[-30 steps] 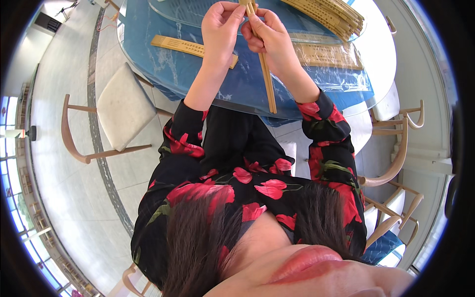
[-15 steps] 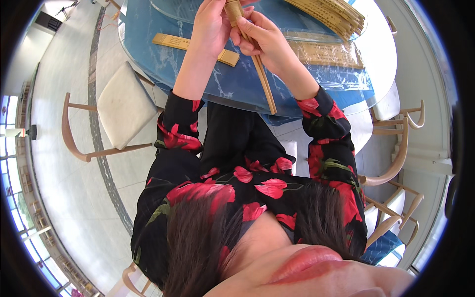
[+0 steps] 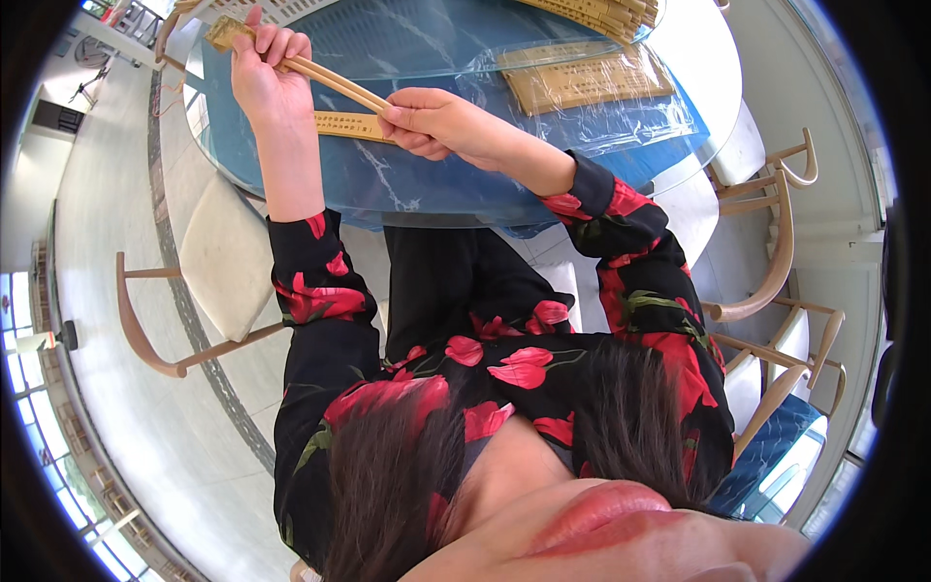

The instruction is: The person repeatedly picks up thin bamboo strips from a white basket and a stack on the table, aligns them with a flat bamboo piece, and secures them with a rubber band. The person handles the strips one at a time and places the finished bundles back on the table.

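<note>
A pair of light wooden chopsticks slants over the table between my hands. My left hand is closed around the upper-left end, where a gold piece, seemingly a paper sleeve, sticks out past the fingers. My right hand pinches the lower-right end. Beneath the chopsticks, a flat gold paper strip with dark print lies on the table, partly covered by my hands.
The blue marble-patterned table carries a flat gold stack under clear plastic and, behind it, a pile of printed gold chopstick packets. A white slatted basket stands at the far left. Wooden chairs flank the table.
Both hands have moved left with the chopsticks, which now lie much flatter. My right hand has slid toward their lower end, away from my left hand.
</note>
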Motion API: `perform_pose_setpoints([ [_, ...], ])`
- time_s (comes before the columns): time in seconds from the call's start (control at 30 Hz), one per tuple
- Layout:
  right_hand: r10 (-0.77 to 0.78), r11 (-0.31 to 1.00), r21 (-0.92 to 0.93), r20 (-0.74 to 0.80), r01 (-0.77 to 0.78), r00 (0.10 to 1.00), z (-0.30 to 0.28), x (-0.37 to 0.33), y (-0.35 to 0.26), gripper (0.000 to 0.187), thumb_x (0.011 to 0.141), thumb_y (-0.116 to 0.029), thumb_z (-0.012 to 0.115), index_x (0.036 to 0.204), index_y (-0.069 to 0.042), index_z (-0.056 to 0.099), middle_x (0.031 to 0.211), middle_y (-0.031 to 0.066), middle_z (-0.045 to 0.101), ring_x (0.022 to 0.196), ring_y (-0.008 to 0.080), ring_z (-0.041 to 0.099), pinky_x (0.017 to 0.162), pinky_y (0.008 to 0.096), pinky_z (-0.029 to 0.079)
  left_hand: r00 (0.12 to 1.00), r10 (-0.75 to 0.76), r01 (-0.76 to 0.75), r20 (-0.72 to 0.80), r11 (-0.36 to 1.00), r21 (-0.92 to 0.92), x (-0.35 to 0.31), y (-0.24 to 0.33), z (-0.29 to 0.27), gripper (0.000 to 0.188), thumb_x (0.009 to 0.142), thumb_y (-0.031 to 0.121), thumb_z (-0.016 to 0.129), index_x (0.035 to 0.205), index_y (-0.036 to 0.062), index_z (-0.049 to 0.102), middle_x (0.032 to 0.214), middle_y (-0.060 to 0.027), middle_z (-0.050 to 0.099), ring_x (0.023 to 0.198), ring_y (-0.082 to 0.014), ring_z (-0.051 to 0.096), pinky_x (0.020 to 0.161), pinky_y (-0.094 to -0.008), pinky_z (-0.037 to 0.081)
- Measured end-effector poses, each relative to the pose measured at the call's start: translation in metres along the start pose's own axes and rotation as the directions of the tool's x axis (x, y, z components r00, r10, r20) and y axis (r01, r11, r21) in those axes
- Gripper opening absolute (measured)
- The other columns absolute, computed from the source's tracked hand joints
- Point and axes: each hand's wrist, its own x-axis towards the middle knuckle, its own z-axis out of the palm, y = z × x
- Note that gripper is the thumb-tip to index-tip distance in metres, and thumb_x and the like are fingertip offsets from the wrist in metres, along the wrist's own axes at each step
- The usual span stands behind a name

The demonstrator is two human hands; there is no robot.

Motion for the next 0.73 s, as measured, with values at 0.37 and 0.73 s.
perform_pose_setpoints([
  [0.37, -0.118, 0.984, 0.117, -0.154, 0.137, 0.981, -0.012, 0.001, 0.005, 0.030, 0.114, -0.031, 0.042, 0.104, -0.006, 0.057, 0.074, -0.0026, 0.044, 0.060, 0.0064, 0.032, 0.053, 0.0246, 0.024, 0.962, -0.270, 0.230, 0.049, 0.892, 0.388, -0.097, -0.067, 0.055, 0.041, 0.112, 0.030, 0.045, 0.136, -0.0002, 0.056, 0.143, -0.0216, 0.060, 0.127, -0.0313, 0.063, 0.102, -0.0405, 0.053],
  [0.73, 0.092, 0.908, -0.412, 0.031, -0.071, 0.995, -0.011, 0.008, 0.019, 0.034, 0.113, -0.036, 0.043, 0.109, -0.006, 0.059, 0.080, 0.0006, 0.063, 0.069, 0.0051, 0.059, 0.056, 0.0182, 0.042, 0.985, -0.077, 0.093, 0.151, 0.990, -0.104, -0.035, -0.020, -0.015, 0.036, 0.111, 0.031, 0.049, 0.134, 0.0037, 0.054, 0.096, -0.0020, 0.053, 0.074, -0.0113, 0.046, 0.073, -0.0311, 0.045],
])
